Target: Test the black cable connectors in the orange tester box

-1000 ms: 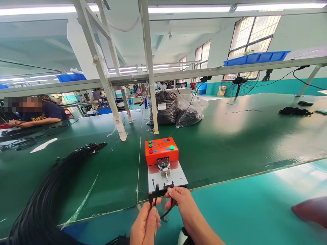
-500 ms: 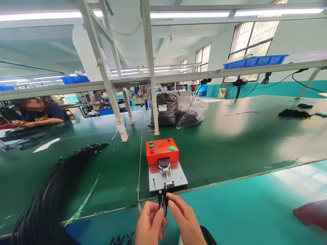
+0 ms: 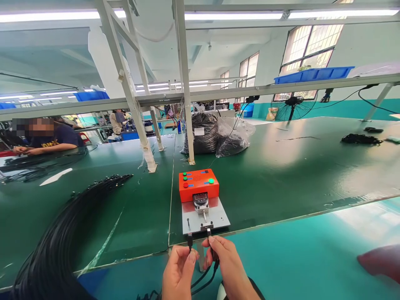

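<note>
My left hand pinches a black cable connector, its end pointing up just short of the metal plate. In the fingers of my right hand is a second cable connector with a pale metal tip. That tip is at the small dark block on the plate's front edge; whether they touch I cannot tell. Black cables hang below and between my hands. Behind the block, a digital gauge is mounted on the plate, in front of an orange box with green and red buttons.
A thick bundle of black cables curves over the green table on the left. White posts rise behind the orange box, near plastic bags of black items. Another person leans on the far left.
My hands have drawn apart, and the connectors that were gathered between them are now separated, one in each hand. The right one has come up to the block on the plate.
</note>
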Tool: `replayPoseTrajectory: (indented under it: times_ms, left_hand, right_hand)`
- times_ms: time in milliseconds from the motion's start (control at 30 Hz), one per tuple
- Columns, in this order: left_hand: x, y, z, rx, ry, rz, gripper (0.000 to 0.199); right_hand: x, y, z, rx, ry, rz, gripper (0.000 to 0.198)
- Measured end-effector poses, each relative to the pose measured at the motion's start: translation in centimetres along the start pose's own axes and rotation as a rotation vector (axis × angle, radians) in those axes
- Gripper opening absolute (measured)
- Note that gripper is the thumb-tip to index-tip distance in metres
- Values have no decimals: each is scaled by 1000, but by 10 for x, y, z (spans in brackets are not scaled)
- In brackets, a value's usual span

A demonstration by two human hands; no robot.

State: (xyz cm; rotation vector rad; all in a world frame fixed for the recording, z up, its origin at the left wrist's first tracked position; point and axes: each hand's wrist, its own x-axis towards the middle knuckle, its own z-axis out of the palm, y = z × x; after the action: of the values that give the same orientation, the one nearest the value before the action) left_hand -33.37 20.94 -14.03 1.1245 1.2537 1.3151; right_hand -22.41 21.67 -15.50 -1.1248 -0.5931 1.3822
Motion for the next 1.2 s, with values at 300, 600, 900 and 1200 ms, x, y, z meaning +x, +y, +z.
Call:
replayPoseTrajectory:
  times_ms: [300, 600, 900, 1200]
  left_hand:
    - [-1, -1, 1, -6, -43, 33, 26]
    - [1, -6, 2, -62, 2, 7, 26]
    - [7, -16, -11, 161, -108, 18, 25]
    - [-7, -17, 11, 275, 49, 40, 22]
  right_hand:
    - [12, -8, 1, -31, -12, 58, 28]
    - [16, -12, 3, -44, -9, 61, 23]
    - [3, 5, 0, 210, -79, 42, 24]
    - [-16, 13, 4, -29, -35, -153, 31]
